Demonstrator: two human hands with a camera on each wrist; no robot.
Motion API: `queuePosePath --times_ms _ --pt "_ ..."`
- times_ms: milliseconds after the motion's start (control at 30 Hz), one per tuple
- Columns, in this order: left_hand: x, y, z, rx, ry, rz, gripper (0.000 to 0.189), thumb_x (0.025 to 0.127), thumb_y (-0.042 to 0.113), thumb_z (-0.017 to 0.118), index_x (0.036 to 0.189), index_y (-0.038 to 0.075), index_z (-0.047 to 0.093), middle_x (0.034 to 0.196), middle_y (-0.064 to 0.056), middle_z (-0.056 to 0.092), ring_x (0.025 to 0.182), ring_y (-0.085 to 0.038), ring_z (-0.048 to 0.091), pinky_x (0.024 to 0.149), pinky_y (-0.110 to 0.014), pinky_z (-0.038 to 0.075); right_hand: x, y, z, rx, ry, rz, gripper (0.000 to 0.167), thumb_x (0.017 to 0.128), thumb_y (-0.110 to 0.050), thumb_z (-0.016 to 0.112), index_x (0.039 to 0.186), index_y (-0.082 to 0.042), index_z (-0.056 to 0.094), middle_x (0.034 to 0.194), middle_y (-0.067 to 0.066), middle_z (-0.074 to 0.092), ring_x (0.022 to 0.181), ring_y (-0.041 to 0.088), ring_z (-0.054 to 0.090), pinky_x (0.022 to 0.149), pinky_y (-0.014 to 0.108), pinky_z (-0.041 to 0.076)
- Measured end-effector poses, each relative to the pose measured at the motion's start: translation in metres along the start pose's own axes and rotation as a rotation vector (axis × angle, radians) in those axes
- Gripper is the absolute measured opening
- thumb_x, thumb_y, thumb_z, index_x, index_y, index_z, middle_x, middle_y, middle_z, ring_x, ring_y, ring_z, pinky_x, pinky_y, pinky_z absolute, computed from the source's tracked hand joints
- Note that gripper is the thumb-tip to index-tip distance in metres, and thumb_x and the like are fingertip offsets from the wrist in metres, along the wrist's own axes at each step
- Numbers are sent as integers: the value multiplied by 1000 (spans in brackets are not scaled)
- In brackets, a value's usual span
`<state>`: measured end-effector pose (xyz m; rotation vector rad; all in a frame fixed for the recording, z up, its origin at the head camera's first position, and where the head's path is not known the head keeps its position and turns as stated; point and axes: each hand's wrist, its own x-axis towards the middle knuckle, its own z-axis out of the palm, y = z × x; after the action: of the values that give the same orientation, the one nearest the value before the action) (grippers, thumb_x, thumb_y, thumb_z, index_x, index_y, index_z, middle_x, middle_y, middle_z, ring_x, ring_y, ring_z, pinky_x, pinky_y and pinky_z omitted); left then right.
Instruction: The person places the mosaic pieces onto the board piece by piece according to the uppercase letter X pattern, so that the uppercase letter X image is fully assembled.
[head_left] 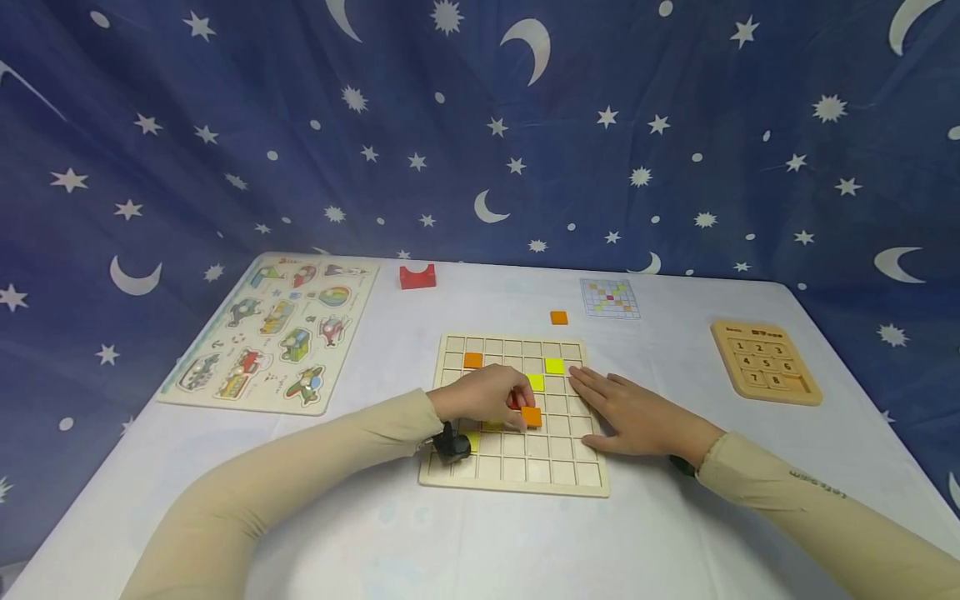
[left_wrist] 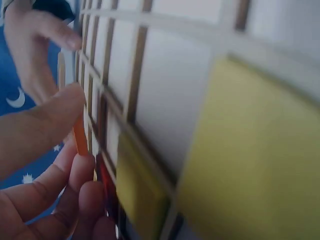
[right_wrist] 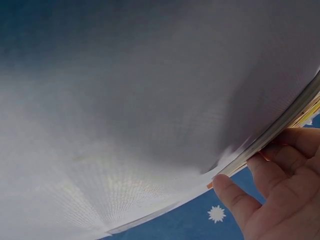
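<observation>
My left hand (head_left: 483, 395) pinches an orange tile (head_left: 531, 417) between thumb and fingers, low over the middle of a wooden grid board (head_left: 514, 472). In the left wrist view the tile (left_wrist: 79, 137) shows edge-on between thumb and fingertips. Part of a red tile (head_left: 513, 402) shows beneath that hand. Yellow tiles (head_left: 554, 366) run diagonally across the board, some half hidden by the hand, and another orange tile (head_left: 473, 360) sits in a cell at the upper left. My right hand (head_left: 637, 415) rests fingers extended at the board's right edge, fingertips on its rim.
Behind the board lie a loose orange tile (head_left: 558, 317) and a printed pattern card (head_left: 611, 298). A red arched block (head_left: 417, 277) stands at the back. To the left is a picture puzzle board (head_left: 300, 392); to the right, a wooden number puzzle (head_left: 765, 363). A star-patterned cloth (head_left: 450, 183) hangs behind.
</observation>
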<state>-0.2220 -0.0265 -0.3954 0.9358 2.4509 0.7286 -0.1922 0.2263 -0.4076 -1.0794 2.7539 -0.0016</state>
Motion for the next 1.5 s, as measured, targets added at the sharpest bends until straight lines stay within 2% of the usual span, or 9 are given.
queuePosePath --times_ms 200,467,700,900,1133,1333,1500 --pt "0 6 4 84 2 11 23 74 22 81 90 13 66 78 7 58 71 -5 50 68 -18 41 0 0 1 5 6 -1 82 89 -55 51 147 -2 27 156 13 22 142 29 27 109 51 31" --pt "4 4 1 27 13 19 15 75 16 79 83 13 68 75 5 61 68 -5 53 65 -17 43 -1 0 1 6 6 5 82 89 -55 51 147 -2 28 155 13 23 142 29 27 109 51 31" --pt "7 3 3 28 0 29 12 75 16 79 81 14 68 72 6 62 66 -4 54 64 -17 43 0 1 1 9 5 4 82 89 -55 51 147 -2 28 156 13 23 142 29 27 110 51 31" --pt "13 0 -5 -17 -12 27 11 75 12 78 82 11 69 72 5 61 65 -6 53 64 -18 43 -1 0 1 6 3 9 82 88 -55 52 147 -2 28 156 13 23 142 29 27 109 51 31" --pt "38 -13 -28 -116 1 5 14 77 9 76 90 6 70 81 -1 65 71 -9 56 67 -18 47 -1 0 -1 2 -5 10 82 89 -55 51 147 -2 28 156 13 22 142 29 27 109 51 32" --pt "73 -23 -48 -178 77 -29 19 82 10 72 99 3 70 90 -7 68 78 -13 60 72 -21 49 -1 -1 -1 3 -15 10 83 89 -56 51 147 -2 27 156 13 22 142 28 27 109 51 32" --pt "99 -24 -60 -230 141 -107 26 83 11 70 107 0 68 100 -11 67 84 -15 59 80 -23 49 0 0 -1 4 -10 11 83 89 -57 51 147 -3 27 156 12 22 142 28 27 109 51 32"
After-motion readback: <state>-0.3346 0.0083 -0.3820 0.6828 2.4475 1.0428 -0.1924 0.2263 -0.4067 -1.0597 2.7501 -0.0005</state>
